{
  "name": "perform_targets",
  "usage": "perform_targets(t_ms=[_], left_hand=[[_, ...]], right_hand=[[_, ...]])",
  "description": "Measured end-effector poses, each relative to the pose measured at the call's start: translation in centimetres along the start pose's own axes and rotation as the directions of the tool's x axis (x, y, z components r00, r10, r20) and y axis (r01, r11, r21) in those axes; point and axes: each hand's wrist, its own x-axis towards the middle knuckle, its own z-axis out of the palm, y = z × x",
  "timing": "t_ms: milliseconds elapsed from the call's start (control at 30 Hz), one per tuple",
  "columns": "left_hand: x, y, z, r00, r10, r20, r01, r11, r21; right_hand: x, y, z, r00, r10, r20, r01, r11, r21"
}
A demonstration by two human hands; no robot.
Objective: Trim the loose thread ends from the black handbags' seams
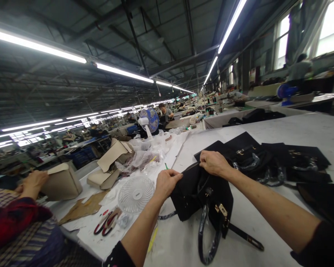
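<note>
A black handbag [206,196] with gold clasp and wrapped handles lies on the white worktable [295,133] in front of me. My left hand [167,182] is closed on its near top edge. My right hand [214,162] grips the far top edge, fingers curled over the rim. Between them the bag's mouth is held. Its strap trails toward the table's near edge.
Two more black bags [269,157] lie beyond to the right. A small white fan [136,193] and red-handled scissors [105,222] sit left of my arm. A co-worker's hand [33,183] holds a beige bag [62,181] at the left. Plastic wrap and cardboard pile behind.
</note>
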Motion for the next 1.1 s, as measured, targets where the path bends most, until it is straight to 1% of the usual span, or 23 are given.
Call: perform_targets(t_ms=[133, 233, 300, 467, 533, 633, 733, 833, 967, 1100], left_hand=[[0.3, -0.2, 0.1, 1.0, 0.017, -0.015, -0.016, 0.997, 0.074], [0.7, 0.1, 0.1, 1.0, 0.021, -0.011, -0.019, 0.988, 0.153], [1.0, 0.6, 0.1, 0.999, 0.035, 0.01, -0.037, 0.977, 0.208], [2.1, 2.0, 0.5, 0.989, 0.116, 0.093, -0.138, 0.948, 0.288], [2.5, 2.3, 0.5, 0.987, 0.119, 0.109, -0.147, 0.943, 0.299], [3.1, 2.9, 0.3, 0.985, 0.061, 0.159, -0.11, 0.941, 0.32], [3.8, 3.6, 0.0, 0.974, 0.004, 0.226, -0.083, 0.937, 0.34], [4.2, 4.3, 0.3, 0.966, -0.021, 0.257, -0.066, 0.942, 0.329], [4.3, 4.5, 1.2, 0.962, 0.001, 0.271, -0.069, 0.968, 0.242], [4.2, 4.3, 1.8, 0.969, 0.05, 0.244, -0.113, 0.962, 0.249]], right_hand=[[0.0, -0.1, 0.0, 1.0, 0.007, 0.005, -0.007, 1.0, -0.021], [0.0, -0.1, 0.1, 1.0, 0.021, 0.012, -0.021, 0.999, -0.035], [0.0, -0.1, 0.1, 0.999, 0.03, 0.02, -0.029, 0.999, -0.04], [-0.1, -0.2, 0.0, 0.998, 0.056, 0.012, -0.055, 0.997, -0.046], [-0.1, -0.1, 0.1, 0.998, 0.064, 0.0, -0.064, 0.997, -0.042], [-0.1, -0.1, 0.1, 0.998, 0.058, -0.008, -0.058, 0.998, -0.034], [-0.1, -0.2, 0.1, 0.999, 0.05, -0.013, -0.051, 0.998, -0.031], [-0.2, -0.3, 0.0, 0.998, 0.057, -0.01, -0.057, 0.998, -0.033], [-0.4, -0.1, 0.0, 0.999, 0.049, -0.017, -0.05, 0.998, -0.03], [-0.5, 0.2, 0.1, 0.999, 0.026, -0.03, -0.027, 0.999, -0.025]])
